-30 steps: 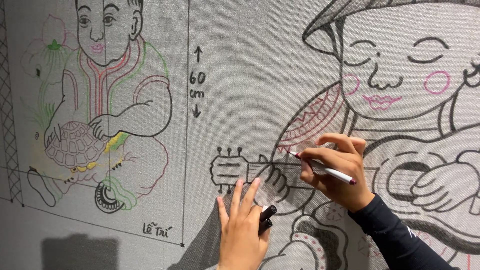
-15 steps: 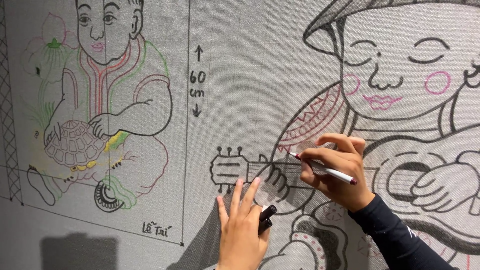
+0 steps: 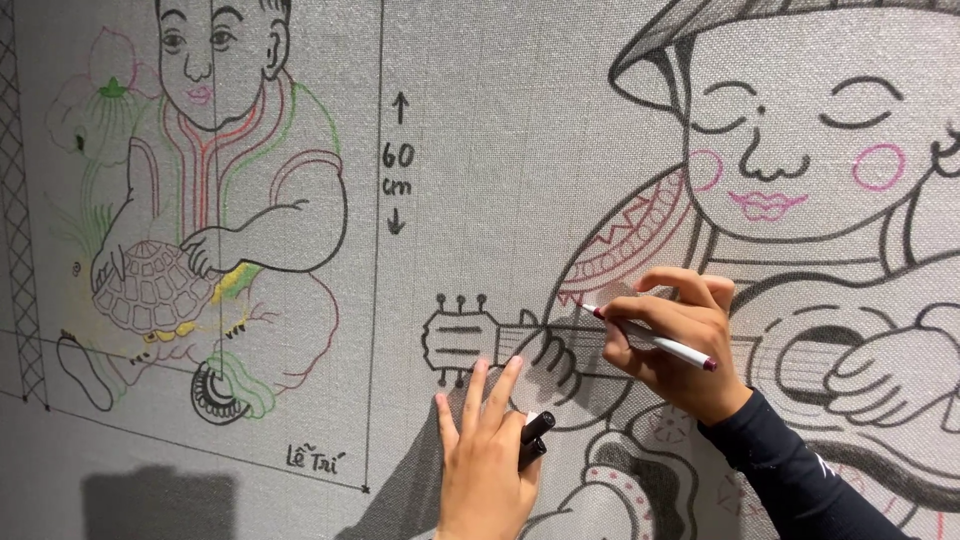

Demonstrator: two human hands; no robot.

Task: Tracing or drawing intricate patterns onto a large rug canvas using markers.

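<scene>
My right hand (image 3: 680, 340) grips a white marker with a dark red tip (image 3: 650, 338); the tip touches the red zigzag sleeve pattern (image 3: 625, 245) of a large drawn figure playing a guitar on a grey fabric wall (image 3: 480, 120). My left hand (image 3: 485, 450) lies flat against the wall below the drawn guitar head (image 3: 460, 335), fingers spread upward, with two black markers (image 3: 533, 438) pinched between thumb and palm. A dark sleeve covers my right forearm.
To the left is a smaller coloured drawing of a seated child holding a turtle (image 3: 190, 220), framed by thin lines with a handwritten measure and arrows (image 3: 397, 165). A dark shadow (image 3: 160, 505) falls at the lower left of the wall.
</scene>
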